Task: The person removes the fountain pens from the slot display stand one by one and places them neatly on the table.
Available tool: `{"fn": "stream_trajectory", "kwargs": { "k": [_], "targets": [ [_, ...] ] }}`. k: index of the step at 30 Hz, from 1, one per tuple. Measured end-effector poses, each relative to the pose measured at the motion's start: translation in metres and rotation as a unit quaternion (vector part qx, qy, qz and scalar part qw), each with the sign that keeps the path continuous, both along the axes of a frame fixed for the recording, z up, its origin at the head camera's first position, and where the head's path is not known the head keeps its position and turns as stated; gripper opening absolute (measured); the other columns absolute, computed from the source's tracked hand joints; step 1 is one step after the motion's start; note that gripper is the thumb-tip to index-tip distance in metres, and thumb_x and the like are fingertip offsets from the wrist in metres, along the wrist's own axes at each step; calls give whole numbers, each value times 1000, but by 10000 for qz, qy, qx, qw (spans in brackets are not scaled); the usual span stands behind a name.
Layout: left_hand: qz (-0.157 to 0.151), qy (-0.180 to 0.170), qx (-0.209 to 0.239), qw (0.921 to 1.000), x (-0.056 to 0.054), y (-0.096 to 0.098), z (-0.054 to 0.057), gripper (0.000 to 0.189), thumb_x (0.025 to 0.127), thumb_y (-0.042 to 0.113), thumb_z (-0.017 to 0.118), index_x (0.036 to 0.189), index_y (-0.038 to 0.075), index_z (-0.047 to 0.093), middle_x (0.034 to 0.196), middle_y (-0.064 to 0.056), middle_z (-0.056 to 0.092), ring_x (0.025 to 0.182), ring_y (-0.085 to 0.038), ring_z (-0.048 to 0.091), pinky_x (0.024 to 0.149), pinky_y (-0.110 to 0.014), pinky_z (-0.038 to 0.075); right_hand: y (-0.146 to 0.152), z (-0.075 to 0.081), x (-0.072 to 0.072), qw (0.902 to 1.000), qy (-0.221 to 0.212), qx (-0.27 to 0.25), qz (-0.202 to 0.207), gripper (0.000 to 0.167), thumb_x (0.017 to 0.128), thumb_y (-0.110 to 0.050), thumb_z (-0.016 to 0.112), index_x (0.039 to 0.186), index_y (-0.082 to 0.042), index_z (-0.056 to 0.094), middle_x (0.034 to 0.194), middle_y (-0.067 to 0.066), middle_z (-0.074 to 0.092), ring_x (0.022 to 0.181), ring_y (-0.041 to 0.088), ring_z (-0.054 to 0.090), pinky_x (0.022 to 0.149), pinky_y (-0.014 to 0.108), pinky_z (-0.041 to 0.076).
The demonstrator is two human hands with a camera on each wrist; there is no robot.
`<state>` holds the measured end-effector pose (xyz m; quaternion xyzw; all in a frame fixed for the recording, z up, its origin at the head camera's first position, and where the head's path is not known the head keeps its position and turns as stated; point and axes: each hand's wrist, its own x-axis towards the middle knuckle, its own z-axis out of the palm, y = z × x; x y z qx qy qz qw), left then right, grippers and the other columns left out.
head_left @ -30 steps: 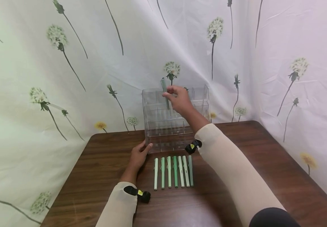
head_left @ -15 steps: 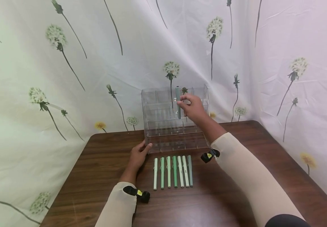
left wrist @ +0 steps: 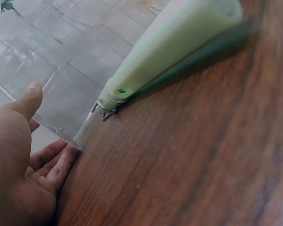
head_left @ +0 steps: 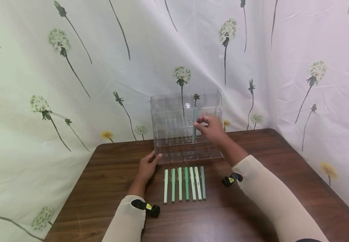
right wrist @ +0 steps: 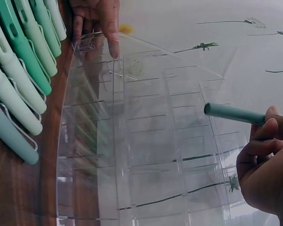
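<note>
My right hand [head_left: 212, 128] pinches a muted teal pen [head_left: 195, 125] between thumb and fingers, upright in front of the clear plastic compartment organizer [head_left: 174, 144]. In the right wrist view, one end of that pen [right wrist: 231, 113] points at the organizer's rows, and the fingers hide its other end. My left hand [head_left: 148, 167] grips the organizer's lower left corner; the left wrist view has the thumb [left wrist: 29, 100] on the near side and the other fingers curled behind the edge. Several pens in green, whitish and grey-teal shades lie in a row before it, including a bright green pen [head_left: 187, 185].
The organizer stands on a dark wooden table [head_left: 107, 174], near its back edge. Behind it hangs a pale curtain [head_left: 95, 67] printed with dandelions. A pale green pen [left wrist: 155, 52] lies close to the left wrist camera.
My right hand has carried the teal pen rightward and down, from the organizer's top row to its lower rows. The left hand keeps its grip on the corner. The row of pens is unchanged.
</note>
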<state>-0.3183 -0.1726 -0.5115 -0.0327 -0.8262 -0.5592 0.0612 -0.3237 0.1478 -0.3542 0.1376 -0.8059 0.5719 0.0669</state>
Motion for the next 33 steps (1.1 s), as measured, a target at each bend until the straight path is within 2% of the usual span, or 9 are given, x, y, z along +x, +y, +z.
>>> {"fn": "stream_trajectory", "kwargs": {
  "k": [5,8,12,15,17,21,26,33],
  "targets": [
    [-12,31,13,10000,-2,0,1,70,106,49,71,165,17,49,157,-19,62,150,-40,55,125,-59,44,7,-7,4,9998,-37,-168,74,24,108,-22,73,119,-2,72,124,13,71,65,12,58,60,28,51],
    [-25,23,26,10000,-3,0,0,69,107,48,71,165,19,50,156,-19,64,150,-39,56,125,-59,44,11,-11,8,9994,-84,-277,178,36,108,-19,72,138,-1,66,119,13,70,60,9,52,56,26,49],
    [-16,-29,13,10000,-3,0,-1,71,107,48,71,166,17,48,156,-20,63,152,-39,54,126,-59,43,17,-19,13,9976,-287,-529,342,62,108,-14,71,164,-11,44,110,7,66,56,8,45,54,27,45],
    [17,-61,12,10000,-3,0,-1,72,106,49,71,166,16,48,158,-19,62,154,-39,52,127,-59,43,22,-26,17,9957,-349,-687,517,74,108,-10,70,171,-20,33,103,5,65,54,8,44,52,27,43],
    [13,-62,20,10000,-3,0,-2,71,107,49,71,166,17,48,159,-18,61,154,-38,51,127,-59,42,25,-31,19,9954,-312,-646,634,79,107,-8,70,174,-23,30,100,4,66,53,7,44,51,27,44],
    [31,-56,13,10000,-3,0,-2,69,107,48,71,165,19,49,160,-17,61,154,-37,52,127,-58,43,30,-38,23,9955,-227,-449,804,76,108,-5,67,174,-18,31,97,5,64,52,8,44,50,27,43],
    [38,4,-51,10000,-3,1,-2,70,107,50,70,166,17,48,155,-19,64,145,-40,60,122,-59,47,36,-44,28,9965,-259,-242,752,73,106,-4,70,170,-14,37,95,12,69,52,9,46,50,27,44],
    [30,-34,-26,10000,-3,0,-3,73,107,50,70,166,15,47,154,-21,65,145,-40,60,124,-59,45,47,-54,36,9958,-360,-155,824,77,102,-6,76,167,-12,37,95,12,71,53,10,48,51,30,47]
  ]
}}
